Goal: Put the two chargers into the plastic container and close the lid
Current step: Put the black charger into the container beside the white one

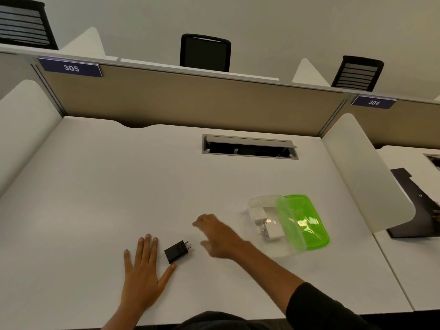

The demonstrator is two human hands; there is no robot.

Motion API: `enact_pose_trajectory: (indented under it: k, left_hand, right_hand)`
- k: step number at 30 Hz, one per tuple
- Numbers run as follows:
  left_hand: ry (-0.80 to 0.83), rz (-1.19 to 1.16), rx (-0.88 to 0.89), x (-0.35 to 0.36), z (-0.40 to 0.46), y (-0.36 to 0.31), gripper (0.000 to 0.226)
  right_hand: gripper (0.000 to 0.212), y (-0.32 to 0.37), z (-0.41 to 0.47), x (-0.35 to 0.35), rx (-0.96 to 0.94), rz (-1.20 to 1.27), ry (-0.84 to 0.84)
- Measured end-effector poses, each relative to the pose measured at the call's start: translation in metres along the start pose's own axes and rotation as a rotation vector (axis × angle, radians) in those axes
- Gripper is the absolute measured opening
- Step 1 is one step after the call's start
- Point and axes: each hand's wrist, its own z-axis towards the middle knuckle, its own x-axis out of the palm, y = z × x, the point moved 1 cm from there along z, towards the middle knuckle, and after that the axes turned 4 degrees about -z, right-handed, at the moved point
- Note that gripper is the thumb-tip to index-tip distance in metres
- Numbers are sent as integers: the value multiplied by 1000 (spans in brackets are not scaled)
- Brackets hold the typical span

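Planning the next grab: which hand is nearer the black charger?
Left. The left hand lies flat beside the black charger, thumb at its corner; the right hand hovers just right of it.

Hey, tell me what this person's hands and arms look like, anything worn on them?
Both hands are bare: no gloves, rings or watch can be seen. The right hand leads back along a bare forearm to a black sleeve pushed up near the elbow. The left hand shows a bare wrist and no sleeve before the picture's edge.
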Motion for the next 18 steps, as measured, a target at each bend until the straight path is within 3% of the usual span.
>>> enact_pose_trajectory:
  k: [6, 18]
  left_hand:
    - [7, -12, -10, 1, 0, 0, 104]
    - [4, -32, 0, 5, 2, 2, 104]
  right_hand:
    - [69, 37, 20, 42, -110, -143, 124]
    - [48, 46, 22, 62, -70, -216, 40]
